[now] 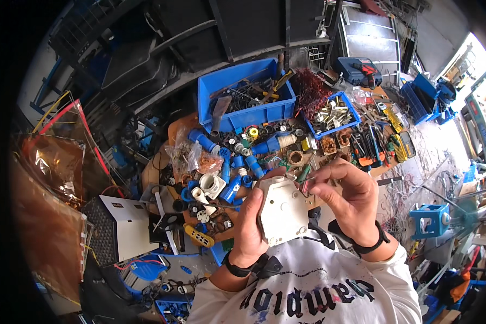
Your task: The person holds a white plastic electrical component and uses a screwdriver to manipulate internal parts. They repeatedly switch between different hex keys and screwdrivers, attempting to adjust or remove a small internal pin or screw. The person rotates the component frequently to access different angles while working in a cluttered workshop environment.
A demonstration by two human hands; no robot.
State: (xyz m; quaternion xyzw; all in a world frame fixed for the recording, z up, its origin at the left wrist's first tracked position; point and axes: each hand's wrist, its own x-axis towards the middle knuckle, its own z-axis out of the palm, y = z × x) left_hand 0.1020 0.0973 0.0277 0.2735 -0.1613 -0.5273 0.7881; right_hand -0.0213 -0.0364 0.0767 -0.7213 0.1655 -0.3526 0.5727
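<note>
My left hand (248, 229) grips a white plastic housing (286, 213) by its left side, in front of my chest. The housing is flat with angled corners and several small round holes. At its upper right edge, the thumb and fingers of my right hand (352, 200) are pinched together. A small, thin, reddish piece (306, 187) shows at those fingertips; what it is, I cannot make out. Whether it touches the housing is also unclear. Both wrists wear black bands.
Beyond my hands a cluttered table carries blue pipe fittings (232, 189), a white plastic fitting (212, 186) and a yellow multimeter (198, 236). Farther back stand a large blue crate (248, 114) of tools and a blue tray (356, 120) of metal parts. Pliers (373, 146) lie right.
</note>
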